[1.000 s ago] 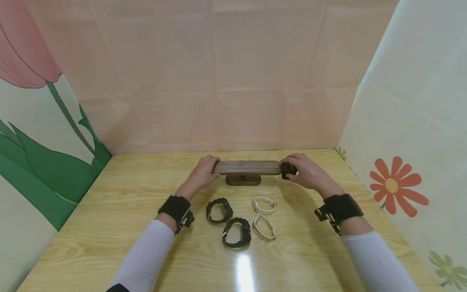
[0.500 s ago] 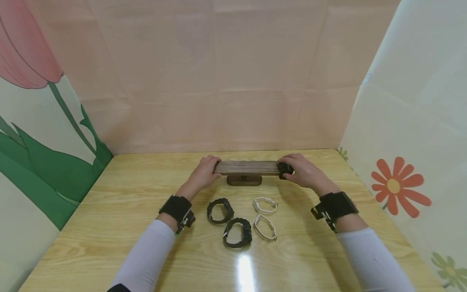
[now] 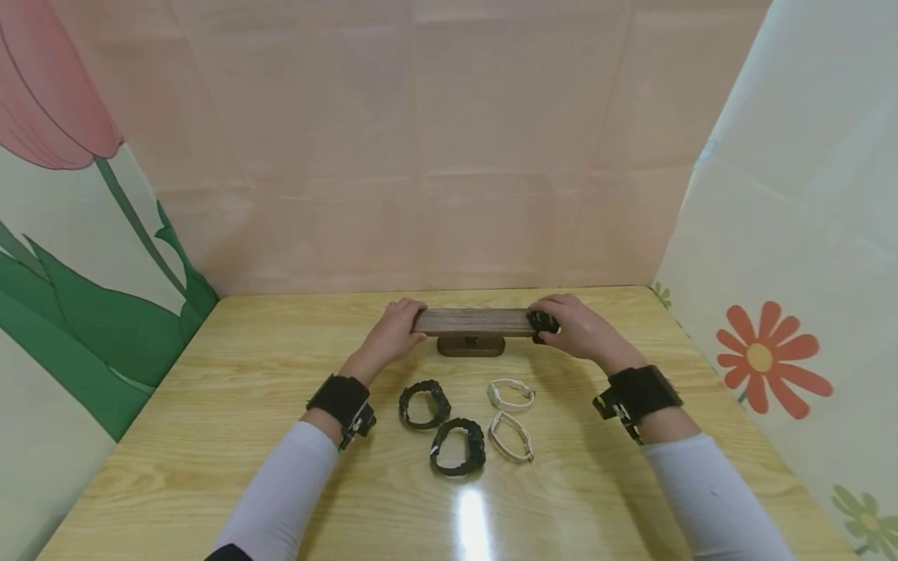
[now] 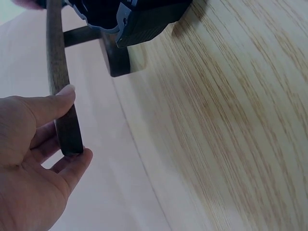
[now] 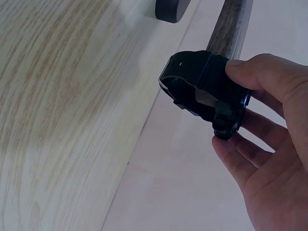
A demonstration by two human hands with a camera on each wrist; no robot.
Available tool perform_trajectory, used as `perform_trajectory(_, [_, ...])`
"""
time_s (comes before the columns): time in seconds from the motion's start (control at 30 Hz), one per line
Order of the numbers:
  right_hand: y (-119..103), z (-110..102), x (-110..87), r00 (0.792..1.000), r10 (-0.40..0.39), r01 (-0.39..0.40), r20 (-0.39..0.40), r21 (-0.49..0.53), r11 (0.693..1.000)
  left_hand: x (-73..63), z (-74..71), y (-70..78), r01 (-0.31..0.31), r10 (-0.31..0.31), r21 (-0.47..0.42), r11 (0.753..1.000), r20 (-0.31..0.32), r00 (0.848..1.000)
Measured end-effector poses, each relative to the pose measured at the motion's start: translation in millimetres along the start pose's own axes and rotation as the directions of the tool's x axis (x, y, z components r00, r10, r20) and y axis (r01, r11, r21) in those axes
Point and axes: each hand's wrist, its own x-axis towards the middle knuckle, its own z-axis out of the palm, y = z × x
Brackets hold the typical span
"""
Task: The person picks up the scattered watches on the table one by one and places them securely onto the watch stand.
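Observation:
A T-shaped wooden display stand has a dark horizontal bar point(image 3: 471, 322) on a small base point(image 3: 470, 347) near the table's back. My left hand point(image 3: 390, 333) grips the bar's left end, thumb on one face and fingers round the other, as the left wrist view point(image 4: 36, 159) shows. My right hand point(image 3: 578, 327) pinches a black wristwatch point(image 5: 204, 84) between thumb and fingers. The watch's buckled band loops round the bar's right end. In the head view, my right fingers partly cover that watch.
Two black wristwatches point(image 3: 424, 404) point(image 3: 458, 447) lie on the wooden table point(image 3: 266, 436) in front of the stand. Right of them lie two thin white wristbands point(image 3: 510, 394) point(image 3: 511, 437). A pink cloth wall point(image 3: 435, 156) stands behind; printed cloth flanks both sides.
My right hand has moved left, sliding the black wristwatch from the bar's right tip further onto the bar. The left hand keeps its grip on the other end.

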Motion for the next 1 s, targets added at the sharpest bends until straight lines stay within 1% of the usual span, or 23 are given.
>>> perform_trajectory(0.17, [-2, 1, 2.6, 1.0, 0.008, -0.008, 0.01, -0.009, 1.0, -0.8, -1.3, 0.4, -0.006, 0.006, -0.005, 1.0, 0.001, 1.0])
perform_trajectory(0.37, [-4, 2, 4.7, 1.0, -0.001, 0.001, 0.011, -0.009, 1.0, -0.4, 0.0, -0.7, -0.014, 0.014, 0.003, 1.0, -0.012, 1.0])
perform_trajectory(0.63, [-10, 2, 8.0, 0.999, 0.017, -0.017, 0.031, -0.003, 1.0, 0.6, 1.3, -0.1, -0.006, 0.006, 0.01, 1.0, -0.002, 1.0])
perform_trajectory(0.87, [-14, 2, 11.2, 1.0, -0.01, 0.01, 0.023, -0.011, 1.0, 1.0, 1.3, 1.4, -0.001, 0.001, 0.012, 1.0, -0.003, 1.0])
perform_trajectory(1.0, [-16, 3, 12.7, 1.0, -0.01, 0.01, 0.025, -0.009, 1.0, 0.6, 1.0, 2.3, 0.001, -0.001, 0.012, 1.0, 0.0, 1.0])
